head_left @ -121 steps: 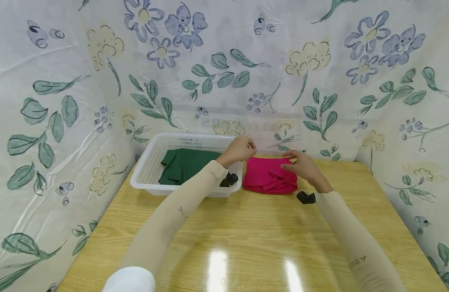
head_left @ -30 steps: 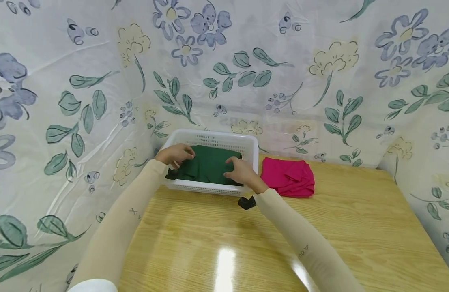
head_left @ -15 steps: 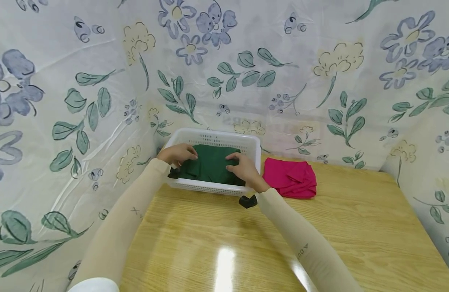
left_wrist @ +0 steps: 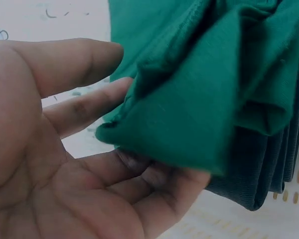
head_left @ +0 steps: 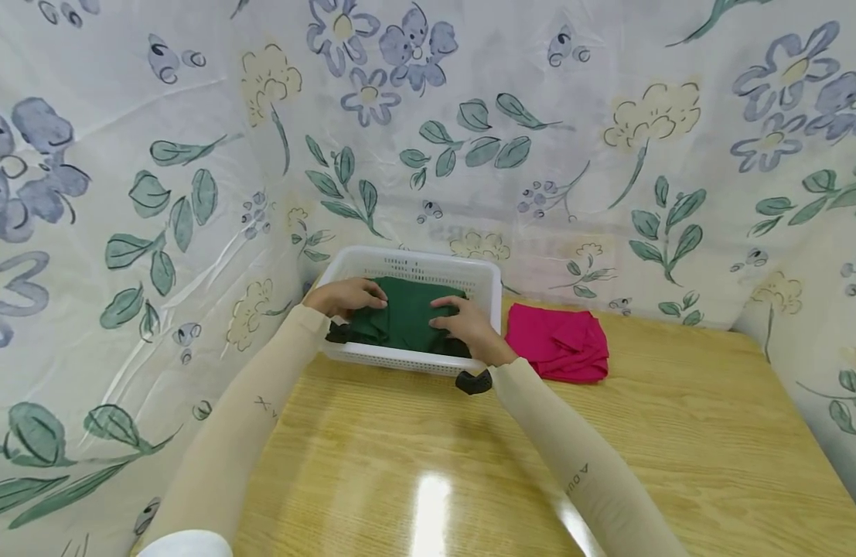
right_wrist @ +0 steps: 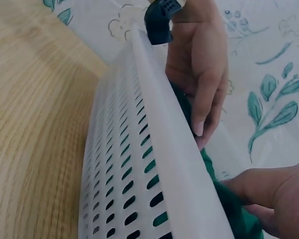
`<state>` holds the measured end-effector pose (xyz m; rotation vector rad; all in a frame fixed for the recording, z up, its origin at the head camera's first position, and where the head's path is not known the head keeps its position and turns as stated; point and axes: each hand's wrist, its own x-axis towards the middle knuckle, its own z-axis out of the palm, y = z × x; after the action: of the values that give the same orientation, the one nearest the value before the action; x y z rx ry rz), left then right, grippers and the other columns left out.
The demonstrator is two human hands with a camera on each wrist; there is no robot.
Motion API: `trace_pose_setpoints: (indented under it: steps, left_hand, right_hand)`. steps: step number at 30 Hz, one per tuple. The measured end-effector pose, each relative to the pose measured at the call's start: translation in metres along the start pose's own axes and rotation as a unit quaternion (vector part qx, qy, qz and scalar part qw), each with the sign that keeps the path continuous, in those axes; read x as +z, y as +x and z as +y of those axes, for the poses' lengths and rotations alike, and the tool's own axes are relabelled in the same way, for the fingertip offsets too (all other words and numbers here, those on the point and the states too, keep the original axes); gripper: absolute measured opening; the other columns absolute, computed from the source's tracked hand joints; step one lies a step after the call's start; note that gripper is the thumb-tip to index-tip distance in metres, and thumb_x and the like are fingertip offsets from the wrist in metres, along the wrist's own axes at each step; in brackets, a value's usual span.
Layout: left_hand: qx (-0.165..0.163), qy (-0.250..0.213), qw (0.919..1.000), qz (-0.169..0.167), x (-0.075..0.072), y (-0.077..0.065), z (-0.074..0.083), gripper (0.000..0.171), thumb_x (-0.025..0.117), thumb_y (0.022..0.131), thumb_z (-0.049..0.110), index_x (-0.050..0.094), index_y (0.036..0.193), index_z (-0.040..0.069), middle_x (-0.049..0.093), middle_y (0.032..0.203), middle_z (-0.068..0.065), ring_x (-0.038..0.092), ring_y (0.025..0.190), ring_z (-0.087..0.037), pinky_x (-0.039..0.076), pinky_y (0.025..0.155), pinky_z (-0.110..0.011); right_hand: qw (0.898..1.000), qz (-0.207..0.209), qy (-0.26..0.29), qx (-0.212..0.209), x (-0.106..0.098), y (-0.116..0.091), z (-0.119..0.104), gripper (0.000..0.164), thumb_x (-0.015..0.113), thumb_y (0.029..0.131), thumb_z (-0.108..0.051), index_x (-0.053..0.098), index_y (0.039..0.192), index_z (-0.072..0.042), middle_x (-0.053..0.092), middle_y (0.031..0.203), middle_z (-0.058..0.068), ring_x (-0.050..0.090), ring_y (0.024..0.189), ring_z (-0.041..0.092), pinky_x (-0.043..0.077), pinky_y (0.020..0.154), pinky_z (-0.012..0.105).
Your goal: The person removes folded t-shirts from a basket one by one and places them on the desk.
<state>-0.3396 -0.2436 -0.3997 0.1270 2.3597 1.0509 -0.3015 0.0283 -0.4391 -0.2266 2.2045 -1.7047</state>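
Green cloth (head_left: 412, 311) folded inside white basket (head_left: 393, 356), just left of pink cloth (head_left: 560, 344) on table (head_left: 372, 456). Left hand (head_left: 346, 296) at the green cloth's left end: loosely spread, with thumb clear of a limp flap (left_wrist: 189, 114), other fingers partly hidden behind it; no firm pinch visible. Right hand (head_left: 468, 322) at the opposite end, with thumb and forefinger parted, tips at the fabric; cannot tell pressure.

Main risk, as judged: flap dropping crooked or bunching, from hanging over the left fingers without a clear hold. Second: dragging the dark layers (left_wrist: 251, 174) beneath out of line, through friction. Third: catching the black wrist piece (head_left: 473, 382) on the basket's front rim, given closeness; could then skid or tilt the basket, with no bracing visible. Lesser: brushing the pink cloth with the right forearm, disturbing the loose top folds.
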Motion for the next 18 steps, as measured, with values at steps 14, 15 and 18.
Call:
trace_pose_setpoints:
  steps: [14, 15, 18]
  left_hand:
    - [0.024, 0.028, 0.9981, 0.049, 0.0013, 0.0012, 0.0019, 0.043, 0.070, 0.096, 0.001, 0.059, 0.137, -0.004, 0.044, 0.146, -0.025, 0.055, 0.087, -0.018, 0.050, 0.070, -0.028]
    - [0.027, 0.029, 0.9978, 0.053, 0.0008, 0.0011, 0.0017, 0.042, 0.070, 0.096, 0.000, 0.060, 0.137, -0.003, 0.045, 0.145, -0.025, 0.053, 0.080, -0.016, 0.048, 0.066, -0.027]
    - [0.036, 0.029, 0.9969, 0.064, -0.0013, 0.0000, 0.0031, 0.041, 0.070, 0.096, 0.001, 0.061, 0.136, -0.001, 0.049, 0.141, -0.026, 0.039, 0.061, -0.010, 0.039, 0.056, -0.024]
  right_hand:
    - [0.994, 0.019, -0.107, -0.028, 0.0021, 0.0021, 0.0011, 0.041, 0.075, 0.094, -0.009, 0.066, 0.134, -0.014, 0.057, 0.133, 0.013, 0.057, 0.098, 0.027, 0.053, 0.081, 0.036]
    - [0.993, 0.025, -0.107, -0.032, 0.0021, 0.0020, 0.0011, 0.040, 0.075, 0.094, -0.011, 0.067, 0.133, -0.014, 0.058, 0.132, 0.012, 0.056, 0.100, 0.027, 0.052, 0.082, 0.037]
    - [0.992, 0.046, -0.106, -0.048, 0.0012, 0.0019, 0.0016, 0.035, 0.077, 0.094, -0.016, 0.069, 0.128, -0.015, 0.057, 0.136, 0.010, 0.054, 0.109, 0.027, 0.051, 0.084, 0.037]
